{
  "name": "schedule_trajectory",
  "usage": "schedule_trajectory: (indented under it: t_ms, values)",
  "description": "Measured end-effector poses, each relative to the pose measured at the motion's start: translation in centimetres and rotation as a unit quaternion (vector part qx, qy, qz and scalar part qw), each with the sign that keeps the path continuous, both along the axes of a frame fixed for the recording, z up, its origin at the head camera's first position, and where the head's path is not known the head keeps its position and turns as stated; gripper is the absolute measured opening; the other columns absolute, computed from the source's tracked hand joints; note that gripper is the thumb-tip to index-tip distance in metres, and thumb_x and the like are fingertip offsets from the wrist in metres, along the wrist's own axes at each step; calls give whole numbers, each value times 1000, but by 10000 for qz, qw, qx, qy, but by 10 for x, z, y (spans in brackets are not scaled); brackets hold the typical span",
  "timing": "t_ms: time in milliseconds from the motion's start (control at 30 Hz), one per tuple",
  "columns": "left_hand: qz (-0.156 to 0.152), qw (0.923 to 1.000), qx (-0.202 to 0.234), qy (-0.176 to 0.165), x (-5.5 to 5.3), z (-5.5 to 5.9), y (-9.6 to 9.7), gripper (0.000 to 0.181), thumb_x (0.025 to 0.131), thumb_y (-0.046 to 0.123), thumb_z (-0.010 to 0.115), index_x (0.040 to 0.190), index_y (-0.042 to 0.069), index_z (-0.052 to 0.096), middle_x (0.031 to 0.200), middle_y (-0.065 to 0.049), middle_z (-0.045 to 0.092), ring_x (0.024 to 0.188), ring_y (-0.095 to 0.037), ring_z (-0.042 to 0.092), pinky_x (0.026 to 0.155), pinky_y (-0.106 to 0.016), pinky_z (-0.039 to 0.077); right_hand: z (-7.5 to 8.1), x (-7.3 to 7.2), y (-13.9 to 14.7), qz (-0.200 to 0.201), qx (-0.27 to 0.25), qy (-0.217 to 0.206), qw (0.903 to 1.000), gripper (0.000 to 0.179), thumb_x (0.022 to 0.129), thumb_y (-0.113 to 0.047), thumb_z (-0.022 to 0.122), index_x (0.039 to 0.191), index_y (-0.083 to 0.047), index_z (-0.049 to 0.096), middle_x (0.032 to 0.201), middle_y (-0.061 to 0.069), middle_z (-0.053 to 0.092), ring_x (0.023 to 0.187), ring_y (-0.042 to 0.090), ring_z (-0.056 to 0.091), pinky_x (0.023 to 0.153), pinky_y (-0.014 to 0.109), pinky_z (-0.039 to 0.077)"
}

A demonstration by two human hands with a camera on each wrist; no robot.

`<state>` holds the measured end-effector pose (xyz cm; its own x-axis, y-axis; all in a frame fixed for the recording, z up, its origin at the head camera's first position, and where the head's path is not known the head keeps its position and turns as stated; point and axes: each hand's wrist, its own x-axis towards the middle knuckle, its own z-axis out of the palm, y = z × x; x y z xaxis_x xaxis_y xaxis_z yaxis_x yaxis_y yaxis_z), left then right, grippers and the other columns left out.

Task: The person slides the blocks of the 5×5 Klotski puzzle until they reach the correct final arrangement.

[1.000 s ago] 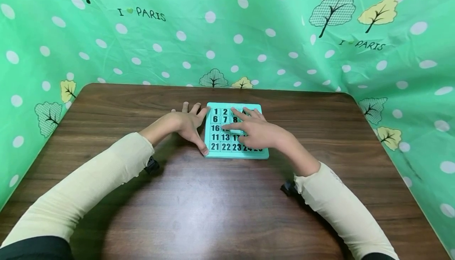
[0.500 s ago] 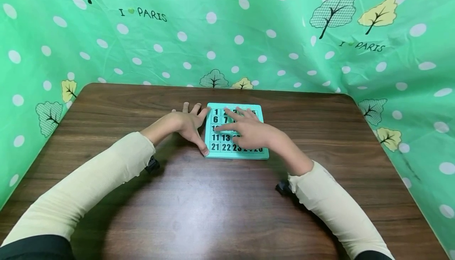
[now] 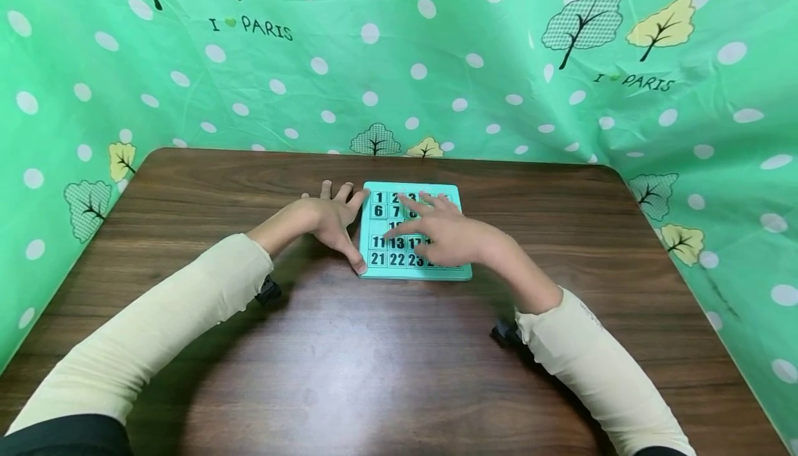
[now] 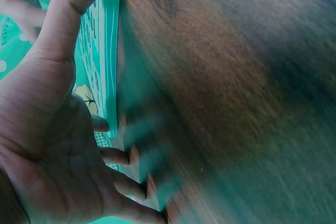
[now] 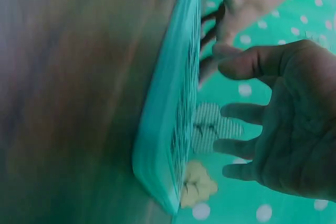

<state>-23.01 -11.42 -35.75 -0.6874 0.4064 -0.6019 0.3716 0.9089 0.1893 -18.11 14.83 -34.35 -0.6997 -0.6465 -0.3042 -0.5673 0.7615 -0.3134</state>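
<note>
A turquoise number sliding puzzle (image 3: 377,272) lies flat on the table. Its top rows start with 1, 2, 3 and 6, 7, 8; a blank slot shows at the left of the third row. Along its left side, my left hand (image 3: 330,220) is spread, with the thumb at the near left corner and the other fingers reaching to the table at the far side. My right hand (image 3: 458,235) is over the right part, index finger (image 3: 404,228) stretched toward the left columns. It hides several tiles. In the right wrist view, the right fingers (image 5: 244,113) appear apart from the puzzle face.
The brown wooden table (image 3: 299,373) extends around the puzzle on all sides. A green polka-dot cloth (image 3: 399,47) with printed trees hangs behind and beside it. Black wrist devices (image 3: 506,332) sit under both pale sleeves (image 3: 598,359).
My right index finger moved left over the third row, then back slightly right and nearer. The blank slot is now at that row's left end, where 16 was. My left hand stays put.
</note>
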Motion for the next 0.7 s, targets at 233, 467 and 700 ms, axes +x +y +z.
schedule_trajectory:
  t_ms: [233,467,700]
  values:
    - [1,10000,-18,41,0,-1,0,165,73,85,91,182,25,-17,190,-21,-17,170,-62,-19,130,-90,5,-5,-3,-13,-102,390,49,9992,58,111,-14,61,162,-42,62,192,15,9,176,55,4,138,78,4]
    - [5,9999,103,73,0,-3,0,165,72,84,92,182,25,-16,190,-21,-15,171,-61,-19,129,-91,5,3,0,1,-262,309,27,9992,54,108,-13,63,156,-37,70,192,14,10,176,54,3,139,77,2]
    - [-39,9999,41,118,0,-2,0,165,73,85,92,182,23,-16,190,-22,-14,171,-62,-17,129,-91,7,0,8,0,30,277,-215,9994,58,109,-14,63,160,-40,65,191,16,13,175,56,5,138,79,3]
